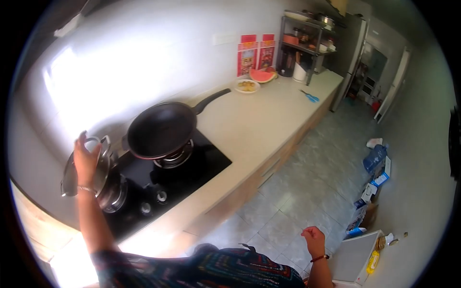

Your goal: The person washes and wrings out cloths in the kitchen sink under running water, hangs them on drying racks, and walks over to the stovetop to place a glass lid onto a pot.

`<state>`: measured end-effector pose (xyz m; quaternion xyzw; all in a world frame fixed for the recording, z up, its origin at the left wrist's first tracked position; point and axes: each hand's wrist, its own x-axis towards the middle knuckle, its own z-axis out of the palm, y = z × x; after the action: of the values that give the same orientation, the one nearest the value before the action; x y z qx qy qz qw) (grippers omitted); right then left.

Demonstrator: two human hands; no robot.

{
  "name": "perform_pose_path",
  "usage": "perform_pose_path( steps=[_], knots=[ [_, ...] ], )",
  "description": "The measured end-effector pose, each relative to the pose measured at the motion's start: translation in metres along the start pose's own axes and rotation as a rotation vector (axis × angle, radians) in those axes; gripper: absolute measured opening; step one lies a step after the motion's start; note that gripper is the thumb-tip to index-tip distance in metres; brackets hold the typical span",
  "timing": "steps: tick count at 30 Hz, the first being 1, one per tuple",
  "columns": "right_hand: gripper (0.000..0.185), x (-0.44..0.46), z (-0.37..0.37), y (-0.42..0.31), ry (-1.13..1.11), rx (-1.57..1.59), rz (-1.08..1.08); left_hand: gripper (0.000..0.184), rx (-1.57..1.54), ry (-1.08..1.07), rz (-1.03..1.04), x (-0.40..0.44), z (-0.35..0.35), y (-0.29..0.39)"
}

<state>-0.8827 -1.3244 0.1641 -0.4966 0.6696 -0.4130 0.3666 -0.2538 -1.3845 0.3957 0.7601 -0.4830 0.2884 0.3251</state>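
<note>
My left hand [85,165] is at the steel pot [70,180] on the left of the cooktop. Its fingers and thumb curve round a pale, rounded part that looks like the knob of the pot's lid [102,169]; the hand hides some of it. A dark wok [163,128] with a long black handle stands on the burner beside the pot, its handle toward the back wall. My right hand [314,238] hangs low at my side, above the floor. Its fingers are curled in, and nothing shows in them.
Along the counter [240,132] lie a plate of food [247,87], a cut watermelon [262,76] and blue-handled scissors [310,96]. A rack [307,48] stands at the far end. Boxes and a blue water jug [374,157] line the right wall, with a white cabinet [353,254] nearer.
</note>
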Motion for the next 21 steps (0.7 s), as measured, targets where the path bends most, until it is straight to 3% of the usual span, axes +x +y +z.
perform_pose_path(
  steps=[1, 3, 5, 9, 14, 19, 21],
  knots=[
    [0.011, 0.000, -0.007, 0.006, 0.014, 0.006, 0.008, 0.053, -0.084, -0.057, -0.099, -0.014, 0.006, 0.033],
    [0.011, -0.001, -0.018, 0.018, 0.060, 0.038, 0.083, 0.047, -0.301, -0.063, -0.019, -0.042, 0.041, 0.058],
    [0.011, 0.002, -0.025, 0.032, 0.080, 0.105, 0.113, 0.044, -0.403, -0.248, -0.001, -0.064, 0.058, 0.104],
    [0.010, 0.030, -0.035, 0.037, 0.099, 0.183, 0.141, 0.040, -0.427, -0.373, 0.158, -0.089, 0.109, 0.181],
    [0.011, 0.106, -0.048, 0.010, 0.102, 0.123, 0.085, 0.043, -0.529, -0.495, 0.179, -0.077, 0.203, 0.242],
    [0.012, 0.176, -0.074, 0.014, 0.141, -0.034, 0.172, 0.044, -0.699, -0.665, 0.080, -0.061, 0.319, 0.311],
    [0.012, 0.201, -0.083, -0.002, 0.166, -0.075, 0.207, 0.044, -0.740, -0.722, 0.130, -0.049, 0.363, 0.349]
  ],
)
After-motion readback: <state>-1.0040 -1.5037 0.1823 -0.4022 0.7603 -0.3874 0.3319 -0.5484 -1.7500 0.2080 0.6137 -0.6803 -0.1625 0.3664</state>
